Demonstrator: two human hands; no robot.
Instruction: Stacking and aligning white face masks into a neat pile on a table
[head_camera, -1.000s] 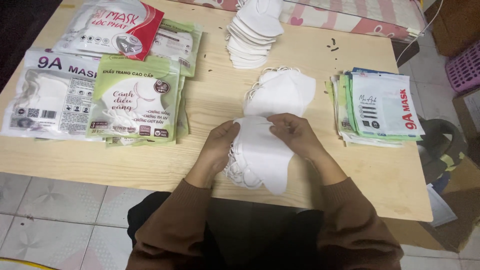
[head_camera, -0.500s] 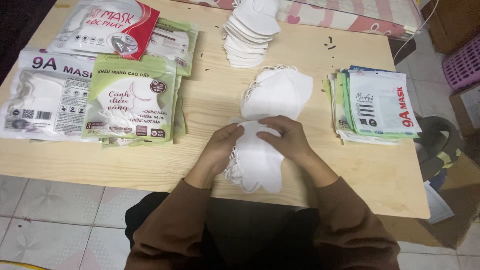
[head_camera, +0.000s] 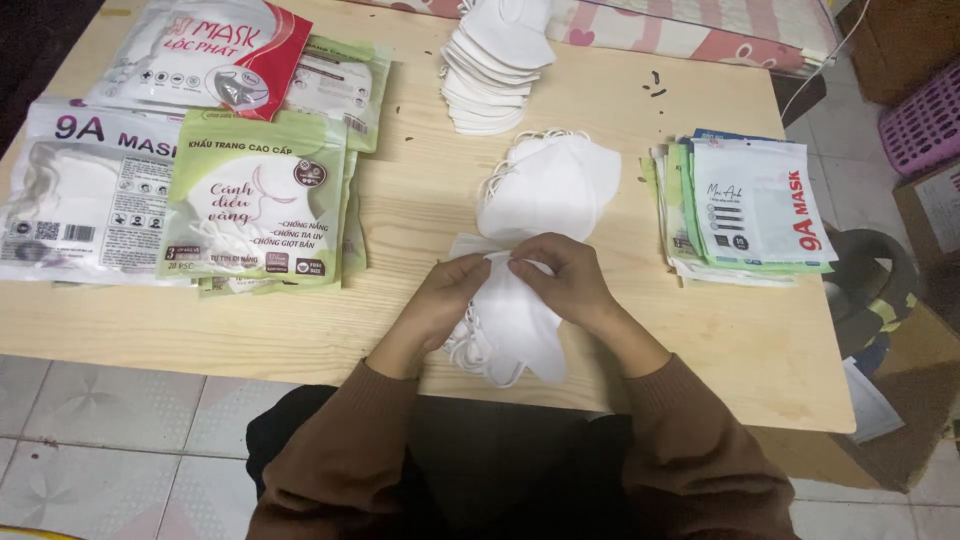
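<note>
Pinching the top white mask between both hands' fingers—left hand, right hand—above the table.

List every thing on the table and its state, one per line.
Left hand: pinching top mask.
Right hand: pinching top mask.
Near mask pile: loose, under hands.
Middle masks: piled.
Far masks: stacked.
Left packets: flat, overlapping.
Right packets: stacked.

Left hand and right hand cover top of mask stack; pouch stack cut off at left edge.
</note>
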